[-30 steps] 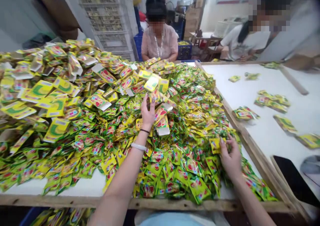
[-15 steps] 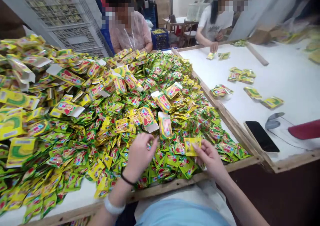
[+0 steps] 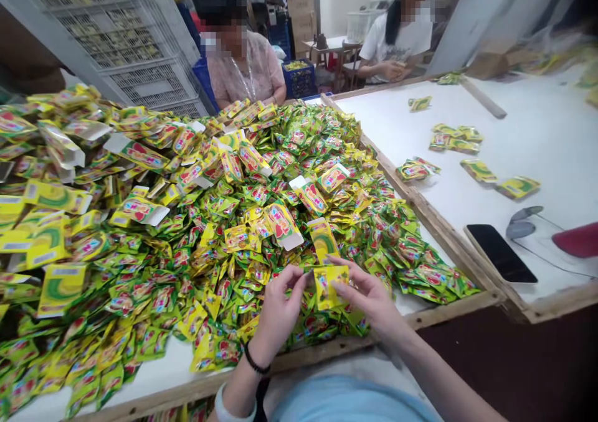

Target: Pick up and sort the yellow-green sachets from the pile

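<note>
A small yellow sachet (image 3: 329,288) is held between the thumb and fingers of my right hand (image 3: 374,300), its printed face up. My left hand (image 3: 279,313) is closed in a pinch at the sachet's left edge. A thin dark edge shows at its fingertips, but I cannot make out what it is. Both hands are over the near part of a heap of green and yellow sachets (image 3: 224,341). Just beyond my fingers lies a flat yellow carton (image 3: 323,238). Another open carton (image 3: 284,225) rests on the heap to its left.
Many yellow cartons (image 3: 65,288) cover the left side. A wooden rail (image 3: 420,235) divides the heap from a white table with a phone (image 3: 501,254), glasses (image 3: 523,221) and several filled packs (image 3: 518,187). Two people (image 3: 243,67) sit across; crates (image 3: 140,73) stand behind.
My right hand has brought the yellow sachet left, and my left hand has moved to meet it. The carton beyond my hands now shows a different face. The far-right person's hands have drawn back.
</note>
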The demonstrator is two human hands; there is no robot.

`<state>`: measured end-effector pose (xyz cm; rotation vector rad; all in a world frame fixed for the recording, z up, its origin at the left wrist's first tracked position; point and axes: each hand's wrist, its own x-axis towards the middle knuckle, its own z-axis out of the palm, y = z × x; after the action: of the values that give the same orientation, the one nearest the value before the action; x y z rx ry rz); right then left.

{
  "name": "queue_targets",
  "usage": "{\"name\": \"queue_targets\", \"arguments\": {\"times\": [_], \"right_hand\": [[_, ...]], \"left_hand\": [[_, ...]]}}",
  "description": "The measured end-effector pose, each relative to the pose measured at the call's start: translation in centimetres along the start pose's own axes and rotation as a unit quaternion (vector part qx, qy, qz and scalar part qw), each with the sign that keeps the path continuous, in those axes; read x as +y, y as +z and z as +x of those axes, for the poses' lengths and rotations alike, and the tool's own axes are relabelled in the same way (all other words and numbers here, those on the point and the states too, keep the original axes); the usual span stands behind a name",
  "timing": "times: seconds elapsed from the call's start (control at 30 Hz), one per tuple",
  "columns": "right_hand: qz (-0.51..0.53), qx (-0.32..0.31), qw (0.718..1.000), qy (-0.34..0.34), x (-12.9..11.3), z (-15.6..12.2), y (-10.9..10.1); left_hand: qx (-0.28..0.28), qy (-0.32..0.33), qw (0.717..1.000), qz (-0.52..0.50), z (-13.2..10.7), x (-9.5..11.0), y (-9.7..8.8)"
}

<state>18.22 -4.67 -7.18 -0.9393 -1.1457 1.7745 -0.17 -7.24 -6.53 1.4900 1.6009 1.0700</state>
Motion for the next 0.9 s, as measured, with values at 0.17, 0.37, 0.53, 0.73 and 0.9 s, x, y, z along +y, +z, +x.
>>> {"name": "queue_targets", "arguments": {"times": [0.17, 0.37, 0.53, 0.73, 0.9], "right_hand": [[-0.022, 0.018, 0.999, -0.04, 0.8, 1.0, 2.0], [0.016, -0.04, 0.999, 0.01, -0.1, 0.3, -0.3], [-0.08, 0.104, 0.991, -0.041, -1.0, -0.5, -3.8], [-0.015, 0.143, 0.989, -0.038, -1.2, -1.1, -4.6], [0.004, 0.121, 0.992, -0.037, -1.6, -2.0, -4.9]], "left_hand": [[0.021, -0.053, 0.987, -0.15, -1.1, 0.2, 1.2], [-0.003, 0.043, 0.999, -0.028, 0.0, 1.4, 1.4], [-0.005, 0.0, 0.951, 0.308, 3.9, 2.0, 2.7], [0.019, -0.015, 0.916, 0.4, 7.5, 1.0, 7.0], [-0.062, 0.043, 0.994, 0.074, 4.7, 1.3, 4.4]]}}
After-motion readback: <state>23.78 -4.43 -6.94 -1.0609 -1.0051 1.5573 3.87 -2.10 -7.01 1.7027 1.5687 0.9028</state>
